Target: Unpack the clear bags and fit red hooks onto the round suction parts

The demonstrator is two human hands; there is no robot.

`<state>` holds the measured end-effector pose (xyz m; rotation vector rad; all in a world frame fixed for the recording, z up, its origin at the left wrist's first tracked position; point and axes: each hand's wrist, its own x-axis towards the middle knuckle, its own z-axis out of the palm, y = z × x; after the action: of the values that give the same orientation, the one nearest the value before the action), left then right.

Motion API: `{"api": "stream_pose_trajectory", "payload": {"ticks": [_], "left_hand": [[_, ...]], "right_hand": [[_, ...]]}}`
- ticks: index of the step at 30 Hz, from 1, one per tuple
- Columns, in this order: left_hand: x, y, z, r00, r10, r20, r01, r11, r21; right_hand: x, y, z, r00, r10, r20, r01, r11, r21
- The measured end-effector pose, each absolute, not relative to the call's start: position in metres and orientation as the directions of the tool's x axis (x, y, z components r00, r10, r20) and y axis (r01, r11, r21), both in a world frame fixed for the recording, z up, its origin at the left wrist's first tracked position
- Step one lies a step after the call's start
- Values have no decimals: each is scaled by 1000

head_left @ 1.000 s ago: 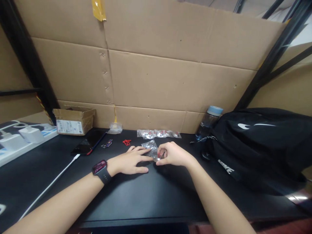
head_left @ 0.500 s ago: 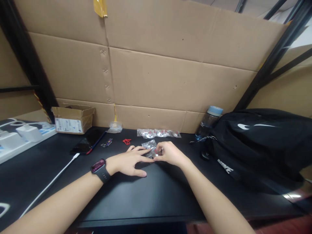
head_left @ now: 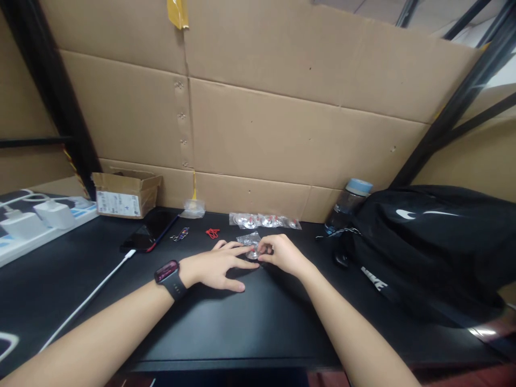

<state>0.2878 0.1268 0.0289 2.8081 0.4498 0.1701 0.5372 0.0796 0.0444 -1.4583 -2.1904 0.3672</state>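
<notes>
A clear plastic packet lies on the black table, with a round silvery piece with a bit of red on its near part. My left hand rests flat with fingers spread, its fingertips on the near left side of the packet and silvery piece. My right hand is closed, thumb and fingers curled together at the right edge of the silvery piece; what lies between the fingertips is hidden. Left of the packet lies a red cord, and farther left a small keychain-like trinket.
Behind the packet are several similar bagged silvery pieces. A phone on a white cable, an open cardboard box and a power strip are at left. A bottle and black bag stand at right.
My right fingers have shifted slightly up off the silvery piece, which now shows more plainly with its red bit. My left hand stays spread in place. The whole view has shifted a little.
</notes>
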Motion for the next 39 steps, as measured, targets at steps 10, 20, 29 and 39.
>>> {"api": "stream_pose_trajectory", "payload": {"ticks": [10, 20, 29, 39], "left_hand": [[287, 127, 28, 945, 320, 71, 282, -904, 321], [287, 127, 28, 947, 313, 72, 273, -903, 333], [288, 124, 30, 940, 333, 79, 287, -893, 345], [291, 127, 37, 887, 382, 258, 293, -900, 324]], "right_hand": [[538, 76, 47, -207, 953, 221, 881, 279, -382], [533, 78, 42, -226, 951, 210, 866, 295, -404], [525, 83, 35, -208, 879, 429, 955, 278, -106], [526, 79, 45, -338, 865, 370, 860, 444, -253]]}}
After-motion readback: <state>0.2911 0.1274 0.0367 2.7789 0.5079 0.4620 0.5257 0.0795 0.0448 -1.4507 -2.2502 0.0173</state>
